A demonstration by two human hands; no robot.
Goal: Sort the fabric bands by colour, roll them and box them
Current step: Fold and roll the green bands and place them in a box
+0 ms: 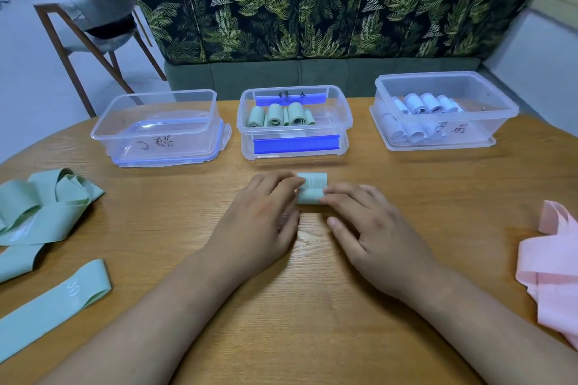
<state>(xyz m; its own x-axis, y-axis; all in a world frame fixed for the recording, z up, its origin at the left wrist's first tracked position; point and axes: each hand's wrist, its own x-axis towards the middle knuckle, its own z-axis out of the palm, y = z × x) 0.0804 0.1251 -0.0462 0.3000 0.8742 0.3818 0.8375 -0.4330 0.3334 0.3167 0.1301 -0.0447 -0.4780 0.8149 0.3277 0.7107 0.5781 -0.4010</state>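
Supervisor: Report the state of the fingers.

Operator: I see both hands low on the surface [312,306]. The left hand [259,212] has its fingers [281,184] extended and laid over the left end of the green roll [311,192]. The right hand [375,228] has its fingers [341,194] extended, with the tips pressed against the roll's right end. Both thumbs are off the roll. Neither hand is clenched; the roll is pressed between the two sets of fingertips.

Supervisor: Location of the roll?

Operator: It lies on the surface between the fingertips, printed side up.

Supervisor: Boxes?

Operator: Directly beyond the fingertips stands the middle box [295,145], holding green rolls [276,116]. Beyond and outward of the left fingers is the left box [156,141], marked with handwriting. Beyond and outward of the right fingers is the right box [469,131], holding pale rolls [419,105].

Supervisor: Unrolled stock?

Operator: Well outward of the left fingers I see a heap of loose green bands [47,209] and, nearer me, a flat green band [53,300]. Well outward of the right fingers lie the pink bands [550,259]
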